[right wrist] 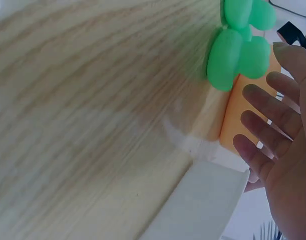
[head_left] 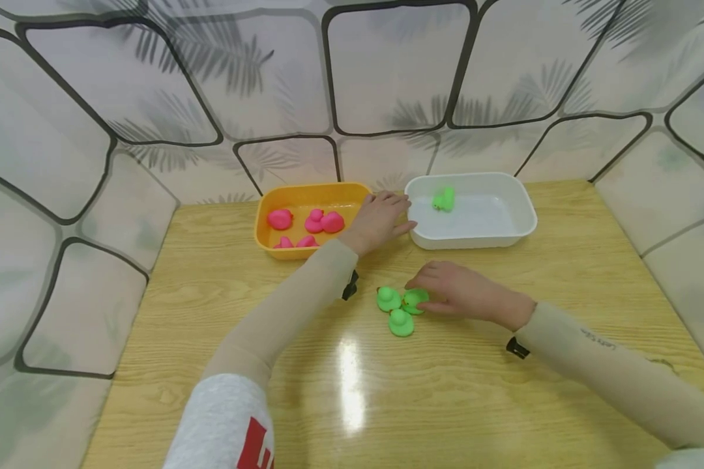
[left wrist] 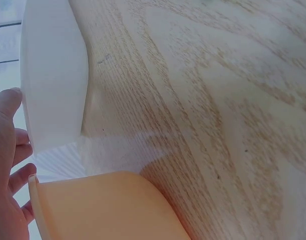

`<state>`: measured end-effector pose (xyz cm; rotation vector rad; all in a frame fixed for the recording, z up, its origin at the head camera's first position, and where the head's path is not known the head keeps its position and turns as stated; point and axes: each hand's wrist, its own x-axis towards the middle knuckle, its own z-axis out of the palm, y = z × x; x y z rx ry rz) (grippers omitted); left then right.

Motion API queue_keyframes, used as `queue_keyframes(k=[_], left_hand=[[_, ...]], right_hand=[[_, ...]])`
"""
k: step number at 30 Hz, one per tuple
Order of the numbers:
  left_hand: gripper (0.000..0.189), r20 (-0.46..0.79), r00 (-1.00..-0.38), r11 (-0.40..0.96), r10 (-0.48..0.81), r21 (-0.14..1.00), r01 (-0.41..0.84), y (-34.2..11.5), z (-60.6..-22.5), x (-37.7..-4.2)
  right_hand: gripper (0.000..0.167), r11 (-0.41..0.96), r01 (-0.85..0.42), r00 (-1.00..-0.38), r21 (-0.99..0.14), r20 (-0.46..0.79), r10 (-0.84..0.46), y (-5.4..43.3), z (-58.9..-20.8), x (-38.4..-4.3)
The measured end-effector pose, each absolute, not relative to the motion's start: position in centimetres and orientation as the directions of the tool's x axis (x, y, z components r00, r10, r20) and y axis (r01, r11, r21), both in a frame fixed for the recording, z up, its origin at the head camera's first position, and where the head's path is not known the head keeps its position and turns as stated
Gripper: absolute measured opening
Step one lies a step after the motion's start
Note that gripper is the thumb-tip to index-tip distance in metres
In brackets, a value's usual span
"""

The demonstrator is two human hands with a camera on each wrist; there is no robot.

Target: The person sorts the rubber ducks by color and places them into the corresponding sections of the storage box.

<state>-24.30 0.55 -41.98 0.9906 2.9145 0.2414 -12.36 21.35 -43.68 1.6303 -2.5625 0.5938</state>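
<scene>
My left hand point(head_left: 379, 221) is over the gap between the orange bin point(head_left: 261, 231) and the white bin point(head_left: 475, 241). In the left wrist view its loosely spread fingers point(left wrist: 22, 175) are right at the rims of both bins, with nothing held. Three green rubber ducks point(head_left: 401, 322) sit huddled on the table. My right hand point(head_left: 460, 290) reaches in from the right, its fingertips overlapping the rightmost green duck point(head_left: 413, 301) in the head view. The right wrist view shows those fingers point(right wrist: 273, 112) apart and slightly bent, beside the ducks point(right wrist: 225, 60).
Several pink rubber ducks point(head_left: 332, 222) lie in the orange bin. One green duck point(head_left: 444, 199) is inside the white bin, toward its left end. Both bins stand along the back of the wooden table point(head_left: 211, 286), before a patterned curtain point(head_left: 396, 71).
</scene>
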Motion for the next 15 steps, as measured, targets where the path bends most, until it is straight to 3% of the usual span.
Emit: queue_keyframes(k=[15], left_hand=[[0.060,-0.012,-0.793,0.784,0.609,0.154,0.601,0.53,-42.00,-24.31]], right_hand=[[0.025,0.451,-0.825,-0.515,-0.340,0.127,-0.848,20.98,-43.69,-11.61]])
